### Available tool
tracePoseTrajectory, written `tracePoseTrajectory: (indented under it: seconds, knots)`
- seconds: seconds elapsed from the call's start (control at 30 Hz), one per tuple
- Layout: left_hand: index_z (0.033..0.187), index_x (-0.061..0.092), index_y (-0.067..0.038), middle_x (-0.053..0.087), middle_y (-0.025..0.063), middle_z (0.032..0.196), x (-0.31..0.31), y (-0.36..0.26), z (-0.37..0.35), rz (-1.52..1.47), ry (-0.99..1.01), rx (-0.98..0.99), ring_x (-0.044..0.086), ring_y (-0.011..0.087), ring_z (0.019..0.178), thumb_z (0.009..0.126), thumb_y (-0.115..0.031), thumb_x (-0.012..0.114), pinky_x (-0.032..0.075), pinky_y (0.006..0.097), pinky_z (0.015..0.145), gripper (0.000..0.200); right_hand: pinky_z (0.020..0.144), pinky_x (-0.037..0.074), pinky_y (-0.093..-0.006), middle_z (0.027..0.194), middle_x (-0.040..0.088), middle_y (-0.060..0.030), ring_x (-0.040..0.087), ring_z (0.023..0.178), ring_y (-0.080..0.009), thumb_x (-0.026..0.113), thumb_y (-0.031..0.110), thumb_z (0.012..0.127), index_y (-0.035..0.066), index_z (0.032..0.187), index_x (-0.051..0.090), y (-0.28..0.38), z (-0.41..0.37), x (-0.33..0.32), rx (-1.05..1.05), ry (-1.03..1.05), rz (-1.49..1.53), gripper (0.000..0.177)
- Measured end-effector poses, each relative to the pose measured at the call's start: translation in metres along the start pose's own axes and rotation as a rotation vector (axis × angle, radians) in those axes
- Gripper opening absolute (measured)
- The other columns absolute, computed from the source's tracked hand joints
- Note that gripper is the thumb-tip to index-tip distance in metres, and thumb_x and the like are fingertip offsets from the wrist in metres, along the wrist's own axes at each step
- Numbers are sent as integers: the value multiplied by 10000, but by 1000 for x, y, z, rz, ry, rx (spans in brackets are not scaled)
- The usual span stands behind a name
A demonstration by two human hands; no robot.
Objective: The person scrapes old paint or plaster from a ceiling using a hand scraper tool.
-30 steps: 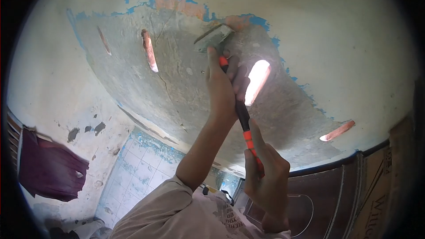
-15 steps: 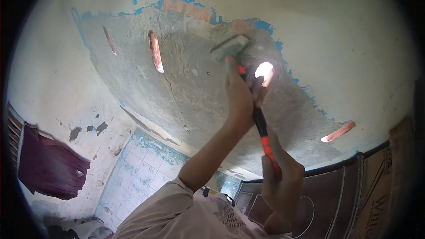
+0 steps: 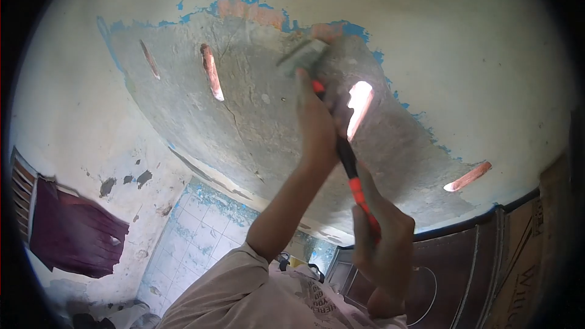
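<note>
Before patchy wall (image 3: 183,97), handheld scraper (image 3: 347,159)

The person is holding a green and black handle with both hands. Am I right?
Not quite. The head view shows the handle is red and black, not green and black. The left hand and right hand do both hold it.

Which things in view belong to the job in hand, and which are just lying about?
Job:
- black-and-red-handled tool, held by left hand and right hand
- grey wall patch, behind the tool's blurred head

Apparently just there:
- purple cloth
- printed cardboard
</note>
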State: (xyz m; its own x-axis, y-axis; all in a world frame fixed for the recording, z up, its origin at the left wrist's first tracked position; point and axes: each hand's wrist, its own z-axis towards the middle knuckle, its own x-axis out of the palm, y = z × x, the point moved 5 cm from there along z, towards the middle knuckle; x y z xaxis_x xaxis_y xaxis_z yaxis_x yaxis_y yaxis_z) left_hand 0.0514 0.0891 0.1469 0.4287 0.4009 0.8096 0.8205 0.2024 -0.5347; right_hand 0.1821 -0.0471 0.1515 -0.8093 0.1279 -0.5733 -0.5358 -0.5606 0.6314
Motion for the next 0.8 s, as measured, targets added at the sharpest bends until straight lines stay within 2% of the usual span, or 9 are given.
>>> tracePoseTrajectory:
  seconds: [0.13,0.17,0.3,0.43,0.53,0.6,0.67,0.77,0.8]
  knots:
    - [1044,494,-111,452,-26,663,3,-8,4,-126,394,68,315,54,390,1076,-459,408,274,208,304,360,524,430,-321,691,589,-135,535,543,-172,575,-19,909,39,1453,528,4,3,-1,-2,39,-38,549]
    - [996,485,-128,404,-41,648,1,0,0,-57,239,34,291,53,382,1072,-481,409,264,207,298,369,525,437,-342,684,576,-136,552,542,-200,585,-19,912,45,1475,502,0,-2,-7,-10,39,-36,572]
    - [1009,491,-127,417,-44,643,3,20,-8,-102,335,-38,294,51,380,1072,-501,394,263,213,290,391,518,418,-318,665,569,-119,503,520,-163,571,-39,891,36,1451,533,1,-9,-17,42,9,-46,566]
    - [1047,520,-134,466,-45,633,3,-6,0,-4,-24,30,331,57,368,1054,-514,432,288,205,289,390,521,430,-319,671,582,-126,533,525,-176,572,-42,886,24,1441,540,6,0,-5,13,70,-52,560]
    - [1097,531,-127,540,-16,697,5,-5,3,-115,395,56,364,59,379,1043,-533,449,301,203,292,417,520,432,-329,665,574,-129,543,523,-186,572,-42,887,20,1438,540,5,4,-8,13,78,-60,555]
    - [989,490,-137,445,-52,644,4,11,-16,33,50,-96,326,45,375,1060,-519,419,260,205,284,395,511,423,-344,646,552,-123,532,510,-190,573,-40,890,23,1448,531,-2,-6,-16,-24,25,-25,563]
    - [1000,499,-131,449,-46,646,1,23,-9,-120,336,-64,343,40,378,1063,-502,421,285,203,287,384,509,416,-352,638,539,-123,522,504,-194,576,-37,894,27,1454,524,0,-9,-15,1,28,-24,567]
    - [1006,498,-132,421,-48,631,1,-2,-6,60,43,11,359,36,378,1075,-466,410,302,200,284,352,513,418,-353,636,539,-126,527,510,-194,577,-29,900,20,1459,514,8,-5,-5,32,65,-28,565]
    - [991,499,-135,384,-46,601,-4,2,6,-39,261,11,361,36,364,1067,-478,420,311,198,282,360,516,421,-351,637,543,-128,533,515,-193,576,-25,902,16,1460,511,12,-4,-2,40,85,-34,564]
